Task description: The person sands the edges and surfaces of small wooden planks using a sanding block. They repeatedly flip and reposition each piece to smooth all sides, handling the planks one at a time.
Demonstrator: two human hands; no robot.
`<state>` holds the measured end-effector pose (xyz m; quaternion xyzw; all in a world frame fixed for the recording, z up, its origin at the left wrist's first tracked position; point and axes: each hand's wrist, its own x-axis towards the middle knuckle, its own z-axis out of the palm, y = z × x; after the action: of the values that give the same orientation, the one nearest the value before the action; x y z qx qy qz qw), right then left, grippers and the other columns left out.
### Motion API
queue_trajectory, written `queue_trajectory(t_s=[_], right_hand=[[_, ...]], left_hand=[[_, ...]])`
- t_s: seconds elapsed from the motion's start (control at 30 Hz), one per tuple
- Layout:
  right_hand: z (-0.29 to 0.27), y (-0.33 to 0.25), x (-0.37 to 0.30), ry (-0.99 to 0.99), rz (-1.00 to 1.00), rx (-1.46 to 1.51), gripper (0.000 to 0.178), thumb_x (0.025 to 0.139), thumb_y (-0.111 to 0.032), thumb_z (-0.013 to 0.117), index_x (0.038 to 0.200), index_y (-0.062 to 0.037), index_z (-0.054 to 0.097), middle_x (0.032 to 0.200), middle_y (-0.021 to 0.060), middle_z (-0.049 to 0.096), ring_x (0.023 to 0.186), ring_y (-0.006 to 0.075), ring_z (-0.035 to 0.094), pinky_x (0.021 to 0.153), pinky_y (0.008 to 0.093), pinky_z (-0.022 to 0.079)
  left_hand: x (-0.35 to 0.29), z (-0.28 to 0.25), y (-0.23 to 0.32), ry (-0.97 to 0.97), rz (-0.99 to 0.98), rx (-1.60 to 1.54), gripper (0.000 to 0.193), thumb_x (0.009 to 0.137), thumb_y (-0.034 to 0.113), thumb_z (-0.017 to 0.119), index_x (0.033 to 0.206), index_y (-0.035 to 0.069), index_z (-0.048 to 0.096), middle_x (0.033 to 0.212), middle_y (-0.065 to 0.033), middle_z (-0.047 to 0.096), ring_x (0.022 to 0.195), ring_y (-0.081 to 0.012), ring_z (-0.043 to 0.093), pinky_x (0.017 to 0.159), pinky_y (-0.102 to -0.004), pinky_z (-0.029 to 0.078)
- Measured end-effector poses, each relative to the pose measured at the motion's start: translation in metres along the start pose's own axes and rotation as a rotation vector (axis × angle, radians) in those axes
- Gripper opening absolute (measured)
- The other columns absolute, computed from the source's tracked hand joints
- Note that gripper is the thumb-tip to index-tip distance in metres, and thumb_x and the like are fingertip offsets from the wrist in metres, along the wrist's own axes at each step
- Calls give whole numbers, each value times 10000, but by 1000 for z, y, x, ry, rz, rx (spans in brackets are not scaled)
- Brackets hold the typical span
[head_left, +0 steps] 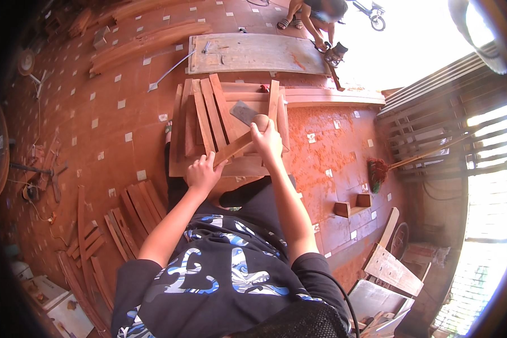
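My left hand (203,173) is closed around the lower end of a brown wooden strip (234,147), held slanting above the workpieces. At the strip's upper end my right hand (267,142) is closed on a round-ended tan piece (259,120), whose kind I cannot make out. Just beyond it lies a flat grey rectangular plate (243,112). Several loose wooden slats (209,107) rest side by side on stacked wooden panels (186,167) before me. Another slat (274,98) lies to the right of the plate.
A long pale board (253,53) lies beyond the stack. Past its right end, another person's hands hold a power tool (336,53). Wooden pieces (138,208) lie to my left. A broom (377,172) and a small wooden frame (352,207) are on the right amid reddish shavings.
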<state>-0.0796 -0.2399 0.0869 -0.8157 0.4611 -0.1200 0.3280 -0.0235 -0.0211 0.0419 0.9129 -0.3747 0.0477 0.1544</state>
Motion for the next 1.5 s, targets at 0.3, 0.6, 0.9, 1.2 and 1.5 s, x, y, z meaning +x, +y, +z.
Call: queue_trajectory(t_s=[0.3,0.6,0.9,1.2,1.5], right_hand=[[-8,-20,52,-66,-87,-273,478,838,-443,644,1067,-25,679,996,251,737,932,428,725,835,492,574],[8,-30,29,-61,-155,-421,508,822,-447,652,1078,-8,645,937,258,735,888,390,741,811,480,582],[-27,-5,59,-87,56,-264,639,817,-519,601,1173,8,660,1081,256,730,1076,408,700,944,486,545],[-30,9,71,-52,163,-128,674,807,-538,574,1216,-13,684,1156,279,709,1125,435,670,991,477,512],[-2,44,0,312,58,230,605,920,-535,611,1252,-29,607,1030,262,734,994,441,707,923,497,528]], left_hand=[[2,4,0,29,36,1,521,909,546,675,1126,73,673,816,-127,687,720,-323,723,588,-438,581],[2,5,-6,13,43,11,511,917,549,659,1133,86,682,810,-125,673,702,-326,714,579,-437,571],[3,2,-3,-15,33,1,522,899,545,687,1137,80,680,838,-132,685,737,-329,724,594,-439,580],[4,2,-6,6,58,-21,530,899,553,683,1145,84,691,847,-134,685,730,-324,721,589,-429,580],[3,-2,-3,-35,77,-16,539,900,545,687,1157,71,681,868,-141,697,739,-331,723,606,-434,585]])
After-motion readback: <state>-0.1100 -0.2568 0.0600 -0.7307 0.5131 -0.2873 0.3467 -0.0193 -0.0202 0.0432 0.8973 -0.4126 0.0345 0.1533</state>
